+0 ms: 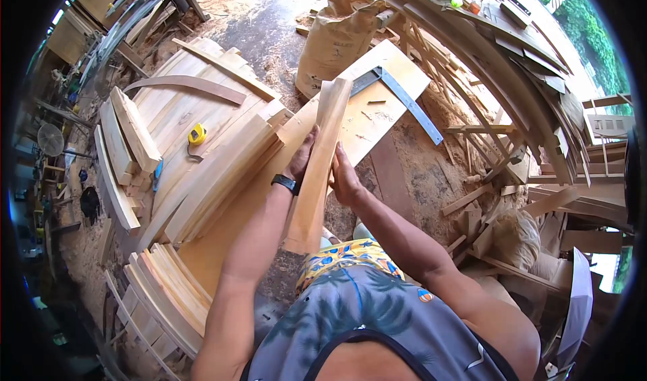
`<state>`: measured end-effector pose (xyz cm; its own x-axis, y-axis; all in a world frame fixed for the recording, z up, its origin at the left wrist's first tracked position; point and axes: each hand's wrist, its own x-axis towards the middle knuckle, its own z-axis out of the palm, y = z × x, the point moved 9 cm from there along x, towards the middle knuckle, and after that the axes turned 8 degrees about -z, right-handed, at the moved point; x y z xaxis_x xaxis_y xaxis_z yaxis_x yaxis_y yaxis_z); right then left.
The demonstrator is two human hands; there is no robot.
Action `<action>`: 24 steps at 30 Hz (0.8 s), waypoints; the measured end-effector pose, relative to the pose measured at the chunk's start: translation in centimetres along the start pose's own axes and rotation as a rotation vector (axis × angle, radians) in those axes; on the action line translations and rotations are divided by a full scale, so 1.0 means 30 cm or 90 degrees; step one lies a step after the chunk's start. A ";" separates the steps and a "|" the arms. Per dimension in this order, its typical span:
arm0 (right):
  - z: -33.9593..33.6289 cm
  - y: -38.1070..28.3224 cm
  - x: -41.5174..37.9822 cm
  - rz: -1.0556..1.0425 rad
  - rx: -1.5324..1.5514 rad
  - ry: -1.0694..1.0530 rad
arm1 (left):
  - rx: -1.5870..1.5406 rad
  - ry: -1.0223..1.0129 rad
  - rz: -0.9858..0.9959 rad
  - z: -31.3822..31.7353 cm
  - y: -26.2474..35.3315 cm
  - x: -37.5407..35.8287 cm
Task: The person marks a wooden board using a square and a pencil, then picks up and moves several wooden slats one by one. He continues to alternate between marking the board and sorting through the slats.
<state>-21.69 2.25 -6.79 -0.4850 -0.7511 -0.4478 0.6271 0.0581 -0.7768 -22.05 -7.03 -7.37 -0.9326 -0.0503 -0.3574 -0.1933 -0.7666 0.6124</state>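
A long wooden piece (315, 179) with a slightly curved outline is held between my two hands, in front of my body. My left hand (302, 154), with a dark watch on its wrist, grips its left side, the fingers partly hidden by the wood. My right hand (345, 176) holds the right side, its fingers lying along the edge. Just beyond, a metal carpenter's square (408, 104) rests on a pale wooden board (367, 121), near the wooden piece's far end. Small wood slivers lie on that board.
To the left, a yellow tape measure (197, 133) sits on stacked planks (182, 104) beside a curved brown strip (185, 82). A full sack (333, 47) stands ahead. Piled timber (499, 64) rises on the right, with a plastic bag (515, 238) below. Sawdust covers the floor.
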 end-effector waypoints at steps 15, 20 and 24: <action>0.049 0.164 0.092 -0.204 0.195 0.148 | 0.140 -0.076 -0.121 -0.030 0.009 -0.069; 0.053 0.180 0.098 -0.182 0.184 0.077 | 0.197 -0.072 -0.071 -0.040 0.023 -0.073; 0.039 0.089 -0.017 -0.069 0.041 0.089 | 0.197 -0.038 -0.061 -0.072 0.044 -0.085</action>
<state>-19.06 2.00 -8.11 -0.6291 -0.6522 -0.4229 0.6021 -0.0648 -0.7958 -19.26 -9.29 -7.17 -0.9200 0.0569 -0.3877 -0.3560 -0.5347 0.7664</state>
